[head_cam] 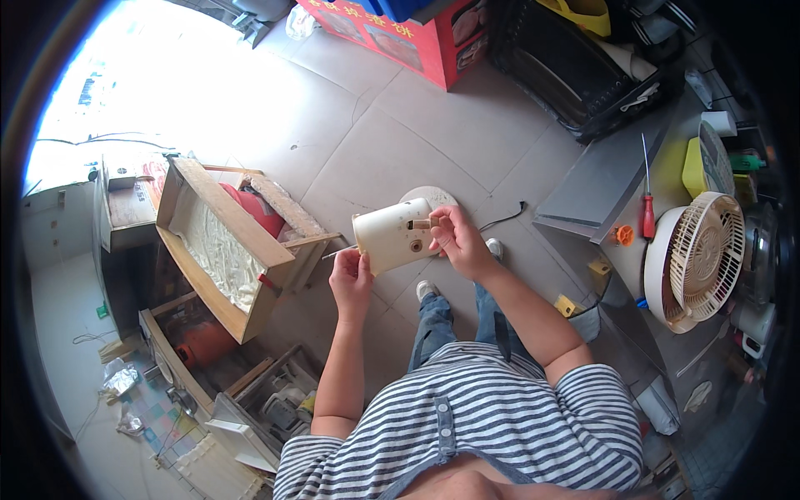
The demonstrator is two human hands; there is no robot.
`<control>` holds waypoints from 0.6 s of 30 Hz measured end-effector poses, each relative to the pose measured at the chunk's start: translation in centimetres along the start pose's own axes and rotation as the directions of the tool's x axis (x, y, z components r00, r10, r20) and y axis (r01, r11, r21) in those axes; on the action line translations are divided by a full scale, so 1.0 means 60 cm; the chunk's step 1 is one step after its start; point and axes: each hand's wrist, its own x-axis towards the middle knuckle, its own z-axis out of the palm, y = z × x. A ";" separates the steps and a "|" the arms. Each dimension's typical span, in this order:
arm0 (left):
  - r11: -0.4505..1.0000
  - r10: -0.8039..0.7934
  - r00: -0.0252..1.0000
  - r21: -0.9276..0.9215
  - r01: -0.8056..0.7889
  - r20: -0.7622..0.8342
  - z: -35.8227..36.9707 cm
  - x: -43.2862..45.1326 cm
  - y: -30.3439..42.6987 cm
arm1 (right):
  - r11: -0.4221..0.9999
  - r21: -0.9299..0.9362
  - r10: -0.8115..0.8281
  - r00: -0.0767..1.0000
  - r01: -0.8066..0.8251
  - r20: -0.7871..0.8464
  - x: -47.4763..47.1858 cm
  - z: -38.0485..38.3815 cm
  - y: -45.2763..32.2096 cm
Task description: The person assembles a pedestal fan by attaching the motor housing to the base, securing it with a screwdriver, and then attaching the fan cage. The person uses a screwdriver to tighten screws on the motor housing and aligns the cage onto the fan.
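Note:
A cream plastic appliance housing (390, 232) with a knob hole and small markings is held up in front of me, over the floor. My left hand (352, 275) grips its lower left rim, and a thin metal rod (339, 252) sticks out beside those fingers. At the housing's right side, my right hand (459, 240) pinches a small brownish cylindrical part (422, 224) against the face, above the round hole. A round pale base (431, 196) shows just behind the housing, and a black cord (504, 216) trails from there across the tiles.
To the right, a metal-topped table (572, 187) bears a red-handled screwdriver (648, 215), an orange plastic knob (624, 235) and a cream fan grille (706, 259). Wooden drawers (219, 250) stand at left. A red printed box (400, 40) and a black leather chair (562, 62) are beyond.

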 end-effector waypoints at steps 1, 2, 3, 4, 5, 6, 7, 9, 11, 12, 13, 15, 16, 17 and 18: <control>1.000 0.000 1.000 -0.015 0.000 0.012 0.001 0.000 -0.001 | 0.999 -0.009 0.031 0.999 -0.031 0.030 -0.003 0.001 0.000; 1.000 -0.003 1.000 -0.015 0.004 0.012 0.002 0.000 -0.003 | 1.000 0.002 0.028 0.998 -0.029 0.061 -0.006 0.002 0.002; 1.000 -0.007 1.000 -0.016 0.007 0.012 0.003 0.000 -0.005 | 1.000 -0.017 0.026 1.000 -0.026 0.008 -0.008 0.003 0.005; 1.000 -0.010 1.000 -0.016 0.010 0.011 0.003 0.001 -0.007 | 1.000 -0.017 -0.010 0.999 0.009 -0.044 -0.009 0.005 0.009; 1.000 0.015 1.000 0.003 -0.015 -0.004 0.002 0.001 -0.010 | 0.998 -0.002 -0.066 0.994 0.066 -0.086 -0.010 0.006 0.014; 0.999 0.039 0.999 0.022 -0.039 -0.020 0.002 0.002 -0.012 | 0.998 -0.002 -0.063 0.990 0.063 -0.125 -0.008 0.006 0.019; 0.998 0.010 0.999 0.065 -0.007 -0.038 0.002 0.003 -0.014 | 0.997 0.014 -0.078 0.985 0.082 -0.156 -0.006 0.005 0.025; 1.000 0.022 1.000 0.010 -0.022 -0.022 -0.004 -0.001 -0.016 | 0.995 0.042 -0.080 0.983 0.088 -0.167 -0.003 0.004 0.038; 1.000 -0.005 1.000 -0.026 0.005 -0.005 -0.006 -0.003 -0.018 | 0.997 0.064 -0.043 0.991 0.051 -0.127 0.000 0.002 0.048; 0.999 -0.010 1.000 -0.046 0.010 0.004 -0.006 -0.004 -0.018 | 0.995 0.089 -0.040 0.989 0.054 -0.142 0.004 0.001 0.051; 0.998 -0.013 1.000 -0.066 0.014 0.011 -0.007 -0.005 -0.017 | 0.992 0.114 -0.029 0.987 0.047 -0.155 0.007 0.001 0.054; 0.999 0.000 1.000 -0.053 0.001 0.007 -0.006 -0.004 -0.015 | 0.978 0.202 -0.016 0.987 0.049 -0.162 0.009 0.003 0.058; 0.999 0.006 1.000 -0.046 -0.005 0.006 -0.007 -0.004 -0.014 | 0.963 0.264 -0.013 0.987 0.054 -0.157 0.006 0.005 0.059; 0.999 0.008 1.000 -0.037 -0.007 0.020 -0.009 -0.003 -0.012 | 0.940 0.333 -0.024 0.988 0.074 -0.153 0.002 0.007 0.059; 1.000 0.009 0.999 -0.027 -0.008 0.034 -0.012 -0.002 -0.009 | 0.942 0.327 -0.029 0.987 0.080 -0.158 -0.003 0.010 0.059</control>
